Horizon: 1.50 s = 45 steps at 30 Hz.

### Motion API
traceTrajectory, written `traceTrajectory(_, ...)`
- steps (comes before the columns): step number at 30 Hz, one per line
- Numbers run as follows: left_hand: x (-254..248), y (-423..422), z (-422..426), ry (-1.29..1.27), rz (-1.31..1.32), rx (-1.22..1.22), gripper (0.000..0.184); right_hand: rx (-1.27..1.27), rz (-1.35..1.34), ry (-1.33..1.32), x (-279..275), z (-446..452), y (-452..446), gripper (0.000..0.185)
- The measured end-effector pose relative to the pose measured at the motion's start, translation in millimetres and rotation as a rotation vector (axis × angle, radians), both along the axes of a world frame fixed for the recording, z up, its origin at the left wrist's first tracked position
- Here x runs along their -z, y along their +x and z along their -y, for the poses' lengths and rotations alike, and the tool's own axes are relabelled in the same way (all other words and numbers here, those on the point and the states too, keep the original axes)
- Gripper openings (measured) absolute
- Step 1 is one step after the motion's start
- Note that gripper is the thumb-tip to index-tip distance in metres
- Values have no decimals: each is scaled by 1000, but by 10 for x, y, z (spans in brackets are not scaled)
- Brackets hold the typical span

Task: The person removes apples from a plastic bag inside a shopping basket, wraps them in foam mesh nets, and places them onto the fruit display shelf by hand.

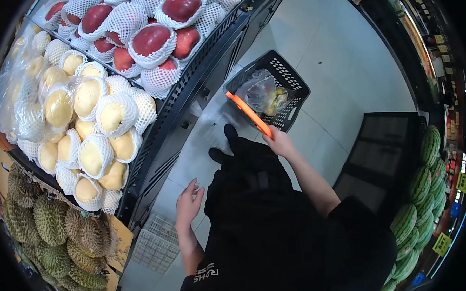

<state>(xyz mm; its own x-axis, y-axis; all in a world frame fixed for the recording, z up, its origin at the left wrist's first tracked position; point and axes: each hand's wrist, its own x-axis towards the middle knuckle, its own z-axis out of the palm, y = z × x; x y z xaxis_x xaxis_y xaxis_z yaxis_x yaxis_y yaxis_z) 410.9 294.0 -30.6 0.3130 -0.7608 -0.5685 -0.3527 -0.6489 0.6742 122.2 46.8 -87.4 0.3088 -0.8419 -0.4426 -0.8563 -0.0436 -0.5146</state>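
Note:
My right hand (278, 142) is closed around the orange handle (250, 113) of a black shopping basket (297, 77), which hangs or stands just in front of my feet; I cannot tell which. Inside the basket lies a clear plastic bag (262, 95) with yellowish items, partly hidden by the handle. My left hand (190, 203) is held out over the floor at my left side, fingers apart and nothing in it. Nearest to it is the fruit stand, where pale yellow fruits (90, 157) sit in white foam nets.
Red fruits (152, 39) in foam nets fill the upper stand. Durians (51, 221) are piled at lower left, near a white crate (156, 242) on the floor. Watermelons (405, 224) and a dark panelled stand (381, 144) line the right. Pale tiles (312, 48) cover the aisle.

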Motion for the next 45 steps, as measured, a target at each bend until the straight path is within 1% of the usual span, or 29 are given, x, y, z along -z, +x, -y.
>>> traceTrajectory(3,43,-16,65,-32,35,-37,47,-31,84,18,132,-5,-60,40)
traceTrajectory(6,71,-117,174,-103,16,-99,48,-82,94,60,210,34,-105,42)
traceTrajectory(9,92,-315,345,-110,2,-80,48,-143,112,127,225,60,-166,52)
traceTrajectory(10,114,-395,423,-109,0,-48,48,-179,146,100,251,62,-190,59)
traceTrajectory(12,143,-585,619,-102,-4,-17,48,-206,177,135,256,62,-256,64)
traceTrajectory(13,150,-686,746,-102,-5,4,50,-234,180,144,236,76,-275,65)
traceTrajectory(14,157,-800,881,-102,-7,24,51,-273,201,187,214,91,-300,71)
traceTrajectory(15,158,-936,1029,-95,-6,22,51,-315,224,230,152,126,-316,78)
traceTrajectory(16,157,-1075,1193,-122,-1,-10,54,-330,232,346,-35,191,-301,84)
traceTrajectory(17,171,-1224,1361,-149,5,-45,56,-379,276,341,140,178,-347,89)
traceTrajectory(18,256,-1367,1511,-158,2,-72,62,-465,311,330,206,208,-389,91)
traceTrajectory(19,378,-1515,1659,-153,5,-87,62,-512,396,269,217,224,-425,92)
traceTrajectory(20,491,-1675,1795,-203,20,-162,64,-568,407,378,227,297,-485,92)
traceTrajectory(21,545,-1843,1914,-251,38,-240,67,-627,416,489,109,404,-544,92)
traceTrajectory(22,404,-2002,2078,-278,-76,-301,71,-673,442,508,98,469,-622,89)
traceTrajectory(23,464,-2117,2140,-272,-64,-316,71,-711,472,529,85,520,-713,87)
traceTrajectory(24,608,-2210,2159,-287,-1,-411,70,-714,521,521,84,598,-827,75)
traceTrajectory(25,759,-2281,2170,-302,58,-501,70,-719,527,531,114,686,-936,75)
traceTrajectory(26,885,-2342,2148,-232,209,-496,67,-708,477,538,174,782,-1050,69)
traceTrajectory(27,906,-2398,2147,-222,210,-511,67,-702,421,545,220,858,-1176,64)
traceTrajectory(28,928,-2438,2155,-214,304,-507,68,-635,439,517,256,935,-1305,58)
traceTrajectory(29,962,-2474,2172,-207,400,-499,69,-588,400,495,298,1022,-1414,58)
traceTrajectory(30,794,-2500,2245,-132,291,-531,68,-538,384,502,385,1103,-1520,56)
traceTrajectory(31,889,-2514,2203,-123,295,-541,68,-484,368,511,515,1154,-1631,55)
traceTrajectory(33,1059,-2469,2147,-188,418,-502,67,-393,368,473,772,1244,-1796,51)
traceTrajectory(37,849,-2522,2249,-167,349,-523,66,-305,283,473,998,1426,-2037,46)
traceTrajectory(39,729,-2558,2292,-158,337,-529,66,-261,237,479,1022,1488,-2152,45)
traceTrajectory(43,780,-2552,2255,-214,368,-502,65,-158,147,476,984,1564,-2363,43)
traceTrajectory(45,789,-2550,2243,-176,265,-576,65,-120,87,446,986,1576,-2445,43)
